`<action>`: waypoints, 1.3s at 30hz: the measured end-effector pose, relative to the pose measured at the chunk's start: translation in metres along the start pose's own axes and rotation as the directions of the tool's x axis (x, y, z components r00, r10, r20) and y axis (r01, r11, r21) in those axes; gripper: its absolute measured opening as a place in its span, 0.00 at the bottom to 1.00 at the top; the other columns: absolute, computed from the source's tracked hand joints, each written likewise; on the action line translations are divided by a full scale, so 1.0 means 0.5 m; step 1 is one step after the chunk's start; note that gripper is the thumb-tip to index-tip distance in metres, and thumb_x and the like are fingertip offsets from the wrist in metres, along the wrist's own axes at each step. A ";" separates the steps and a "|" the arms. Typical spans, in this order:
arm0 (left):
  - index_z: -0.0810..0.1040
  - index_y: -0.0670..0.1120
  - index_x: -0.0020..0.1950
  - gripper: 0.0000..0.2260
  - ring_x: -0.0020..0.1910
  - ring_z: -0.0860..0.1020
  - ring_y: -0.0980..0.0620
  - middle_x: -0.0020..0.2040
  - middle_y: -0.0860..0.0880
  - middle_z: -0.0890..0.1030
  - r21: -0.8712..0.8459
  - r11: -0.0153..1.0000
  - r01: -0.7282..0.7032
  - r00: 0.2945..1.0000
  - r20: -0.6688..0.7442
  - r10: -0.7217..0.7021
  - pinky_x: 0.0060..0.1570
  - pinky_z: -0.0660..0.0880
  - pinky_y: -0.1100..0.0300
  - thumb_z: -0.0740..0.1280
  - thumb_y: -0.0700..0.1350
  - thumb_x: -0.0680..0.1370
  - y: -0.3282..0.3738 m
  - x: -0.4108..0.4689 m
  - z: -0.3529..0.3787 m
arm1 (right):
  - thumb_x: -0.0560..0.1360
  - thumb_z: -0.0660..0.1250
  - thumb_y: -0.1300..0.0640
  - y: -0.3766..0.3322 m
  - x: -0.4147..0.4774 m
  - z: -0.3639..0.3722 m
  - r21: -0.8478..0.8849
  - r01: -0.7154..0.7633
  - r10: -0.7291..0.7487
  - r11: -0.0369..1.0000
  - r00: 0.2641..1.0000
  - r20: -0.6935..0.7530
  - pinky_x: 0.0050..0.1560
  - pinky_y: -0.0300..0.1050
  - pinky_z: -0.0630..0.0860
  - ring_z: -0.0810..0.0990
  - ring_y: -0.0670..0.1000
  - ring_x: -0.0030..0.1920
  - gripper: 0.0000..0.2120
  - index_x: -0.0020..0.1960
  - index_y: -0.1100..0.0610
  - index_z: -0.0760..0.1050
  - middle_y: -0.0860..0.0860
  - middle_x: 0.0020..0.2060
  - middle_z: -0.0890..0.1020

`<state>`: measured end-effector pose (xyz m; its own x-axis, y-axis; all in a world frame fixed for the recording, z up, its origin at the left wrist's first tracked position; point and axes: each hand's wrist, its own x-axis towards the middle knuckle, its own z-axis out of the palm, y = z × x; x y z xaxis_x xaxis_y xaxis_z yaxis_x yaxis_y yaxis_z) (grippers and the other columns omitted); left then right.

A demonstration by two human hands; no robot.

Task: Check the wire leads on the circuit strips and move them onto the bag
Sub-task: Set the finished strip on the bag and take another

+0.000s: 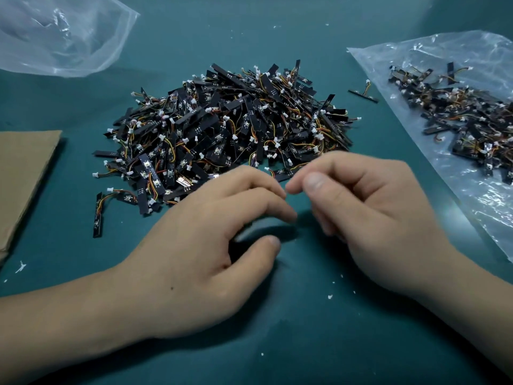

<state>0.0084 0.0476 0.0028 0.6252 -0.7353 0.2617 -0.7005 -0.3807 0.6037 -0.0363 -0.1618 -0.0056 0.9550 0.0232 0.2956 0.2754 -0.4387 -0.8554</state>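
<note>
- Teal table [305, 343], flecked with white crumbs.
- Left hand [211, 245] hovers near the front edge, fingers loosely curled, thumb apart, holding nothing.
- Right hand [369, 212] is just beside it, thumb against forefinger. It's blurred, so I cannot tell whether it pinches anything.
- Just behind both hands, a big pile of circuit strips [227, 134] fills the table's middle.
- One lone strip [363, 95] lies between pile and bag.
- Along the right edge, the bag [485, 212] carries a smaller heap of strips [472, 115].
- Cardboard [22, 176] sits at the left edge, with a second clear bag [55, 37] in the far left corner.
</note>
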 end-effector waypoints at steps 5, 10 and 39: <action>0.75 0.53 0.69 0.21 0.76 0.63 0.46 0.76 0.54 0.68 0.269 0.957 -0.104 0.986 0.154 0.064 0.72 0.61 0.45 0.64 0.52 0.76 0.000 -0.008 0.006 | 0.82 0.64 0.58 -0.003 -0.001 0.000 -0.060 0.045 -0.044 0.997 0.999 0.015 0.36 0.27 0.67 0.76 0.40 0.31 0.09 0.48 0.52 0.83 0.34 0.30 0.77; 0.74 0.54 0.71 0.22 0.77 0.64 0.53 0.73 0.57 0.72 0.339 0.936 -0.091 0.978 0.206 0.021 0.70 0.59 0.43 0.62 0.55 0.77 0.004 -0.008 0.008 | 0.84 0.58 0.54 0.004 0.006 -0.005 0.115 -0.042 0.053 0.992 0.994 -0.096 0.32 0.34 0.67 0.71 0.45 0.26 0.13 0.50 0.52 0.81 0.51 0.26 0.76; 0.73 0.58 0.64 0.17 0.60 0.72 0.65 0.56 0.66 0.78 0.125 0.991 0.045 0.997 -0.069 -0.036 0.63 0.61 0.58 0.65 0.58 0.76 -0.005 -0.007 0.012 | 0.77 0.67 0.61 -0.010 0.000 0.000 -0.501 0.098 -0.117 0.860 0.993 -0.006 0.52 0.36 0.67 0.72 0.43 0.49 0.06 0.50 0.50 0.78 0.40 0.47 0.76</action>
<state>0.0058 0.0479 -0.0039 0.6726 -0.6803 0.2912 -0.7093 -0.4805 0.5158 -0.0376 -0.1596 -0.0011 0.9157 0.0688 0.3959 0.2754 -0.8248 -0.4937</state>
